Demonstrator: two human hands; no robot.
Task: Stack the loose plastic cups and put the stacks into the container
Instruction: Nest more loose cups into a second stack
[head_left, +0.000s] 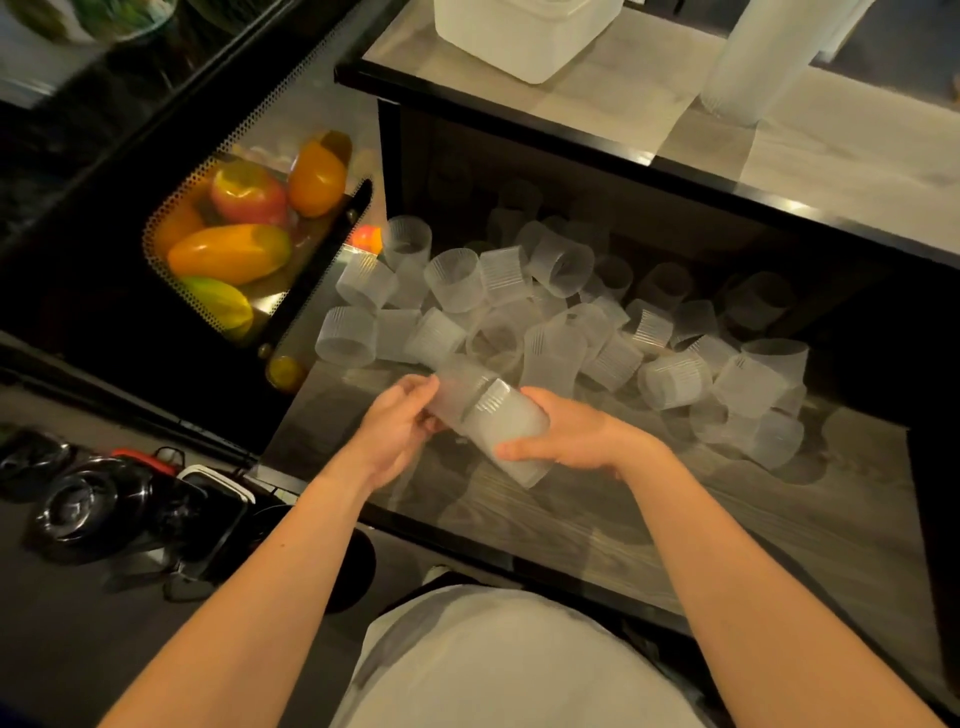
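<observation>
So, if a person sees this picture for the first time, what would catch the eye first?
Probably the heap of loose frosted, ribbed plastic cups lying on the low dark wooden table. Next, at centre, the left hand and right hand grip a short stack of cups, held tilted above the table. To the left, bright orange and red fruits fill a perforated metal basket.
</observation>
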